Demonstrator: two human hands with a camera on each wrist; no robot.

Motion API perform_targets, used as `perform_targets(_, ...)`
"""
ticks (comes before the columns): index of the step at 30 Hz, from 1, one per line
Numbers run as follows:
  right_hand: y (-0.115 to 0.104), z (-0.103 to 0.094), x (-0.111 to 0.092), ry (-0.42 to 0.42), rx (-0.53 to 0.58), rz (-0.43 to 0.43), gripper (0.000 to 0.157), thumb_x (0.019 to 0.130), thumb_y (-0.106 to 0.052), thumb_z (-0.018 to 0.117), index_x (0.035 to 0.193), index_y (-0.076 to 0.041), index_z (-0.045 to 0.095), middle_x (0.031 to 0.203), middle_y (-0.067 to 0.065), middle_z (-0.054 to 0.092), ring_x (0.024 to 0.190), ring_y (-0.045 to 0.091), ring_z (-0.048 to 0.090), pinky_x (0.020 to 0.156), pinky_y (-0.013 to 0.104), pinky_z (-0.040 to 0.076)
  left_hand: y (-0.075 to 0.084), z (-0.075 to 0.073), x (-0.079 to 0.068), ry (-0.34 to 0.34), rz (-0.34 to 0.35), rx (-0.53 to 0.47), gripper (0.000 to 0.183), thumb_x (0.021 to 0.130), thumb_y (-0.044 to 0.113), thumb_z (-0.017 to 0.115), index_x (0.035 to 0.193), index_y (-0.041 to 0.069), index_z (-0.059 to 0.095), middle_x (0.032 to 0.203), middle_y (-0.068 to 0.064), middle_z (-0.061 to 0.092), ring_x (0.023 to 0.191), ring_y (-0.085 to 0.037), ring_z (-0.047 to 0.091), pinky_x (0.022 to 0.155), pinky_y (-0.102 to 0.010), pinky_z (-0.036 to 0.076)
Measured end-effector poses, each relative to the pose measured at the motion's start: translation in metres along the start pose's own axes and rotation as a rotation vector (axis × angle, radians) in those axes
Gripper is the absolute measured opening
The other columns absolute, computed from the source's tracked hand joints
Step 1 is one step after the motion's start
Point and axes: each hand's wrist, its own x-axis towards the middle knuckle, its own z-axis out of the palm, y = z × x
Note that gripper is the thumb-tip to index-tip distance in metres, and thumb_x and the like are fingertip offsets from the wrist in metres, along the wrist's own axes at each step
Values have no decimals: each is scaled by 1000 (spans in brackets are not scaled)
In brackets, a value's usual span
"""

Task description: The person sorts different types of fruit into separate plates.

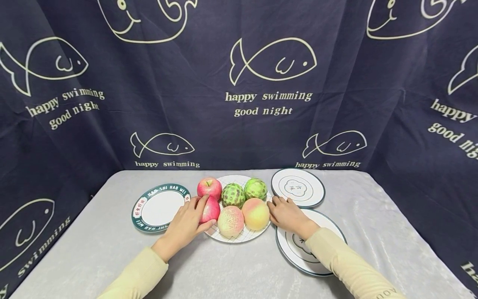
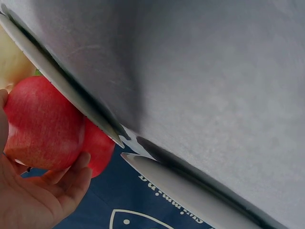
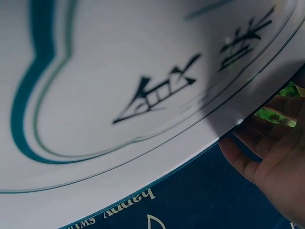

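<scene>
In the head view, my left hand (image 1: pixel 188 220) grips the nearer red apple (image 1: pixel 211 210), fingers over its left side and thumb at the front. The left wrist view shows the fingers cupped around that apple (image 2: pixel 45 121). Another red apple (image 1: pixel 209 188) sits behind it. Both lie on a white grid-patterned plate (image 1: pixel 239 239) with a pink peach (image 1: pixel 230 221), a yellow-orange peach (image 1: pixel 256 214) and two green custard apples (image 1: pixel 233 195). My right hand (image 1: pixel 290 215) has its loosely bent fingers right beside the yellow-orange peach, at the plate's right rim.
A green-rimmed plate (image 1: pixel 160 207) lies at the left. On the right, one white plate with a dark rim (image 1: pixel 278 182) stands at the back and another (image 1: pixel 298 265) is nearer, partly under my right forearm. Grey cloth (image 1: pixel 224 274) covers the table; a dark fish-print curtain (image 1: pixel 261 137) surrounds it.
</scene>
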Motion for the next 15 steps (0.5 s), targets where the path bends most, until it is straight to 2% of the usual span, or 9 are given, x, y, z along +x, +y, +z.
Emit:
perform_targets(8,0,1,0,8,-4,-1,28,87,-26,54,105,-5,58,96,12,55,85,26,55,69,44,44,1,-1,1,-8,1,17,73,76,49,67,131,8,42,107,-16,53,88,-31,55,74,-43,47)
perform_targets(15,-1,-1,-1,-1,2,-1,30,87,-26,54,107,-4,58,98,13,55,86,27,54,71,45,44,1,-4,1,-9,0,25,73,78,51,63,132,7,41,109,-16,52,93,-31,54,76,-44,47)
